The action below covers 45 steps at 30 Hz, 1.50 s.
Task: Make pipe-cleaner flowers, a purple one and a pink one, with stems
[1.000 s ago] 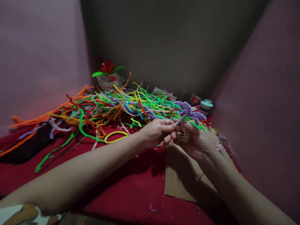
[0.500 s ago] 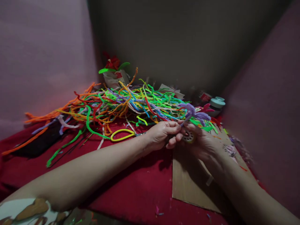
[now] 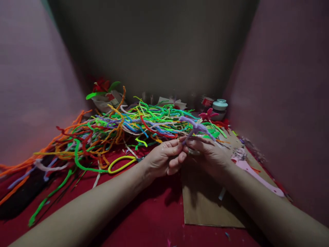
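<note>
A purple pipe-cleaner flower (image 3: 197,128) stands tilted above my fingers, its stem running down between both hands. My left hand (image 3: 163,158) is closed, thumb and forefinger pinching the lower end of that stem. My right hand (image 3: 212,155) is closed around the stem just below the petals. Something pale, mostly hidden, shows under the right fingers; it looks like the spool seen there earlier. Left of my hands, yellow-handled scissors (image 3: 122,165) lie on the red cloth (image 3: 144,212), their blades partly behind my left wrist.
A large heap of coloured pipe cleaners (image 3: 144,120) spreads behind my hands. Cardboard (image 3: 205,209) lies under my right arm, with a pink flat-handled tool (image 3: 259,178) beside it. At the back stand a teal-lidded jar (image 3: 220,105), a pink flower (image 3: 208,115) and a red flower (image 3: 101,85).
The view has turned, so the scene sits further left. The purple flower has rotated to a more side-on angle. The spool in my right hand is now mostly hidden, and the pink tool shows.
</note>
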{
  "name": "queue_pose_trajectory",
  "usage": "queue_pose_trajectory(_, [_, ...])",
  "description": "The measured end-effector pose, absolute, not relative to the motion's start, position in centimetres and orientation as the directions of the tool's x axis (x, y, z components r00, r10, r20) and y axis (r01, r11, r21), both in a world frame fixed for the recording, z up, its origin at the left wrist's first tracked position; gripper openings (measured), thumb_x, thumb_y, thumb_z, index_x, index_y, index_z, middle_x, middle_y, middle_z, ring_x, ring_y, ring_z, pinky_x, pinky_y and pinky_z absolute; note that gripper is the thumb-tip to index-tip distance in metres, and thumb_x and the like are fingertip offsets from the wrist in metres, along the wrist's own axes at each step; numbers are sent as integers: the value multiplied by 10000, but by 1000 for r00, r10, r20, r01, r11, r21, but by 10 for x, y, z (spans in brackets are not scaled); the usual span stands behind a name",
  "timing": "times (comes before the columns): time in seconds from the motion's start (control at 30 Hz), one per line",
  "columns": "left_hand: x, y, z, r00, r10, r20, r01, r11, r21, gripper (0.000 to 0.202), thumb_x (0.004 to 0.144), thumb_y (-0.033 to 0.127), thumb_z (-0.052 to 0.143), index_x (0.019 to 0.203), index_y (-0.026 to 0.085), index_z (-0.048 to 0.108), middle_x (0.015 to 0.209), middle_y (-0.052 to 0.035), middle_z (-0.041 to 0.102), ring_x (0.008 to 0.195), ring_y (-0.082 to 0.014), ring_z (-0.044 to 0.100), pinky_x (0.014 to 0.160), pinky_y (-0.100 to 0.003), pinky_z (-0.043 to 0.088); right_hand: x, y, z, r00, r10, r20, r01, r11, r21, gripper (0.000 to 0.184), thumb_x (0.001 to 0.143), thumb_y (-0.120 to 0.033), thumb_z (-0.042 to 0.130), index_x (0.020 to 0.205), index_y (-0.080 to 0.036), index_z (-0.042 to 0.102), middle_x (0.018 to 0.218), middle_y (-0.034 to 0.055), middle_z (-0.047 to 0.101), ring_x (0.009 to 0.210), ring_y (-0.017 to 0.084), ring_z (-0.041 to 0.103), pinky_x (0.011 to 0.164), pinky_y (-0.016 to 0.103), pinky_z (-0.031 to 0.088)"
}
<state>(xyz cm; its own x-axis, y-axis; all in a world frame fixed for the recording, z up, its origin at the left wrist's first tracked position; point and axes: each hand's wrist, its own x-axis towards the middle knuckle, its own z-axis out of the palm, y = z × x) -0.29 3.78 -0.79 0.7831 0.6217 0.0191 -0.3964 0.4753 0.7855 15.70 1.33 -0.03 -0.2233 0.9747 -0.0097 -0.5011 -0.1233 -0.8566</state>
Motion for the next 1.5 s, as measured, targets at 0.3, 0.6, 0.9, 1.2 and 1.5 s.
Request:
queue_pose_trajectory(0.3, [1,28,5,736,677,25,-314,308,898,175,835,302,578,822,128,594,602,5,616,329,-64,488,316,-169,403,148,5,4,-198,978,71,-530,-46,-847,83,676,-250,720,694,-191,665,577,-19,601,516,111,531,526,248,431])
queue_pose_trajectory(0.6, [2,16,13,450,887,101,-37,-94,995,221,834,219,558,636,121,568,520,28,564,398,-48,510,427,-147,405,145,6,-8,-73,989,129,-460,82,-884,94,718,-278,712,706,-212,645,651,-29,615,619,127,553,630,278,445])
queue_pose_trajectory(0.9, [1,22,8,525,850,-38,-226,182,957,257,784,362,638,696,133,562,534,39,561,321,-42,437,299,-151,366,143,1,1,-287,945,159,-499,-5,-866,240,768,-418,658,816,-183,663,539,-23,605,482,117,550,525,260,436])
queue_pose_trajectory(1.2, [1,23,8,651,746,-138,-353,460,815,67,816,213,602,812,154,570,498,74,506,268,-17,284,250,-123,326,144,4,4,-125,992,-2,-516,-67,-854,210,556,-246,806,733,-176,715,660,-9,661,625,116,580,653,263,468])
queue_pose_trajectory(1.5, [-5,29,0,782,621,-54,-361,521,773,101,814,191,598,749,116,579,494,67,485,248,9,177,232,-108,293,147,5,3,-208,978,19,-525,-95,-846,151,596,-219,783,721,-175,710,611,-14,648,577,112,566,636,268,454])
